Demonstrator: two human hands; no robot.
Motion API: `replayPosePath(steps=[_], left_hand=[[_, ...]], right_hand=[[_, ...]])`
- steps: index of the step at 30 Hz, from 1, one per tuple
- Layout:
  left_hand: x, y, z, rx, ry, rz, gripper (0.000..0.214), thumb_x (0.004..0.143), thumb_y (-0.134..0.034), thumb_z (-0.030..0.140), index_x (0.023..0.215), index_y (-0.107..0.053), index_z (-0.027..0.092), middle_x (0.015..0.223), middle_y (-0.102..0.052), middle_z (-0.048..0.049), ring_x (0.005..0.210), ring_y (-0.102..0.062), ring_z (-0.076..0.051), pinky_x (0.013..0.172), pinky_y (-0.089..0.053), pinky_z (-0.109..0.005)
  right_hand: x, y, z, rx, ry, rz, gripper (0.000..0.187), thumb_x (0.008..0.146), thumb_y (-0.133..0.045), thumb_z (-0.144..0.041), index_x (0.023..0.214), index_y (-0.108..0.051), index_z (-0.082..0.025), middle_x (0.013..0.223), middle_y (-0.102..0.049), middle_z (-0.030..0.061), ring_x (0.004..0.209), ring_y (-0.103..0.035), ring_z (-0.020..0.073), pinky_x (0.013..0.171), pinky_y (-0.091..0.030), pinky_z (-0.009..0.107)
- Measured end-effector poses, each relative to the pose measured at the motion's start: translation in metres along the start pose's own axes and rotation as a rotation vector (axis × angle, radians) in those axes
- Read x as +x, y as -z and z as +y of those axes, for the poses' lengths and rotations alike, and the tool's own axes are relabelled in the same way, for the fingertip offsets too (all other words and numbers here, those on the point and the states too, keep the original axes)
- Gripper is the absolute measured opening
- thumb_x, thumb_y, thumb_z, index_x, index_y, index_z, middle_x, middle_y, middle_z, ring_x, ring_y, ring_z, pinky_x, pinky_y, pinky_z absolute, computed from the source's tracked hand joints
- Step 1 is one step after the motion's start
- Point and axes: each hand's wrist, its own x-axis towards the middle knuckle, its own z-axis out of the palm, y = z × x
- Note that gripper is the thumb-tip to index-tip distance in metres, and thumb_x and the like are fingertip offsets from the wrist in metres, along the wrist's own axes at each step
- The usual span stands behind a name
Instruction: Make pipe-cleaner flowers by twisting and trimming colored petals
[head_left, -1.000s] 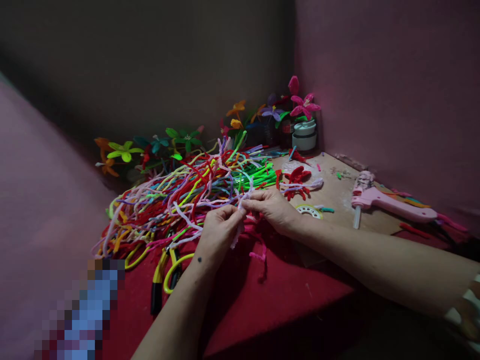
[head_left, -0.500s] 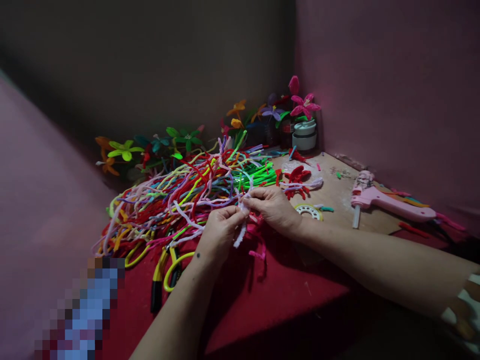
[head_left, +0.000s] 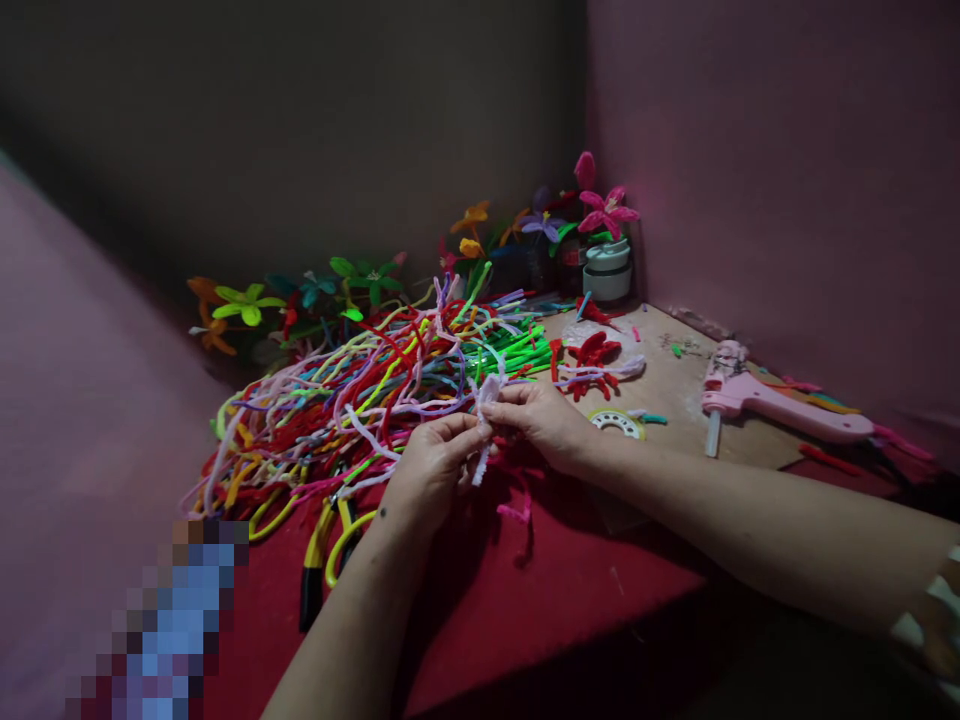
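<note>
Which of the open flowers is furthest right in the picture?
The pink flower just above the pale lidded jar; the other open flowers are further left.

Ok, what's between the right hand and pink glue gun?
Between the right hand and the pink glue gun, the head view shows a white ring and a short teal piece on the brown board, with red pieces just beyond.

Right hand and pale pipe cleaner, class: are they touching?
Touching. The head view shows the right hand pinching the pale pipe cleaner at its fingertips.
</note>
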Motion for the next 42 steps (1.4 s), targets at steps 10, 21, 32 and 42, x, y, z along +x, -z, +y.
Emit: replayPosePath(steps=[10, 21, 32, 42], left_hand=[[-0.003, -0.004, 0.001, 0.068, 0.022, -0.106, 0.023, 0.069, -0.062, 0.034, 0.067, -0.051, 0.014, 0.049, -0.042, 0.0057, 0.038, -0.029, -0.002, 0.038, -0.017, -0.018], [-0.014, -0.01, 0.011, 0.27, 0.025, -0.049, 0.017, 0.073, -0.054, 0.031, 0.068, -0.048, 0.016, 0.046, -0.047, 0.0054, 0.036, -0.03, -0.004, 0.038, -0.02, -0.017], [-0.007, -0.007, 0.012, 0.335, -0.064, -0.05, 0.024, 0.071, -0.058, 0.038, 0.072, -0.053, 0.015, 0.049, -0.051, 0.004, 0.041, -0.041, -0.006, 0.043, -0.032, -0.018], [-0.008, 0.004, 0.034, 0.397, -0.2, 0.249, 0.022, 0.069, -0.057, 0.033, 0.057, -0.05, 0.016, 0.043, -0.042, 0.0054, 0.041, -0.035, -0.006, 0.041, -0.027, -0.018]], right_hand=[[0.003, 0.002, -0.005, -0.044, 0.023, 0.091, 0.02, 0.067, -0.061, -0.029, 0.061, -0.054, -0.011, 0.049, -0.05, -0.0037, 0.042, -0.04, 0.0048, 0.043, -0.029, 0.02], [0.009, 0.005, 0.0, 0.003, 0.035, 0.175, 0.021, 0.066, -0.061, -0.027, 0.056, -0.051, -0.012, 0.043, -0.046, -0.0047, 0.037, -0.037, 0.0047, 0.04, -0.026, 0.019], [0.005, 0.001, -0.013, 0.118, 0.056, 0.149, 0.018, 0.059, -0.069, -0.025, 0.061, -0.06, -0.009, 0.051, -0.054, -0.0018, 0.044, -0.045, 0.0052, 0.045, -0.034, 0.019], [0.002, -0.004, 0.0, 0.052, -0.035, 0.146, 0.022, 0.077, -0.046, -0.031, 0.074, -0.058, -0.012, 0.053, -0.05, -0.003, 0.038, -0.038, 0.0046, 0.037, -0.027, 0.018]])
